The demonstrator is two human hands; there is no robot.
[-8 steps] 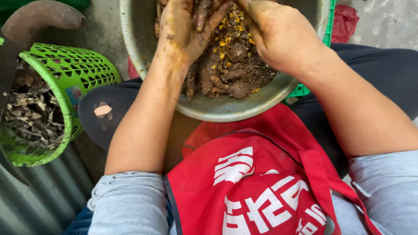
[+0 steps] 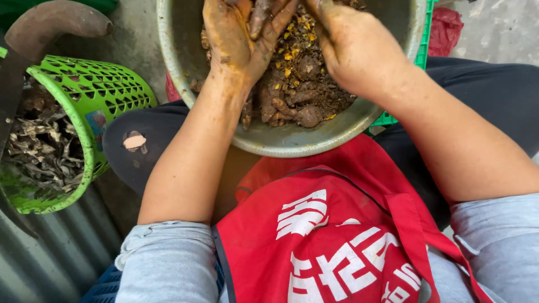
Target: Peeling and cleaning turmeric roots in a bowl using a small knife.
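Note:
A grey metal bowl (image 2: 292,143) rests between my knees, holding several muddy brown roots (image 2: 295,95) and yellow-orange shavings (image 2: 289,56). My left hand (image 2: 233,36), caked in yellow-brown mud, is over the bowl with its fingers closed round a dirty root (image 2: 259,17). My right hand (image 2: 356,45) is beside it over the bowl, its fingers curled at the frame's top edge against the same root; what they hold is hidden.
A green plastic mesh basket (image 2: 95,95) lies tilted at left with several dried peelings (image 2: 42,148) inside. A rusty curved metal piece (image 2: 53,22) is behind it. A red apron (image 2: 337,235) covers my lap. A red bag (image 2: 446,28) lies top right.
My left hand has shifted slightly up and left, fingers turning on the root. My right hand barely moved.

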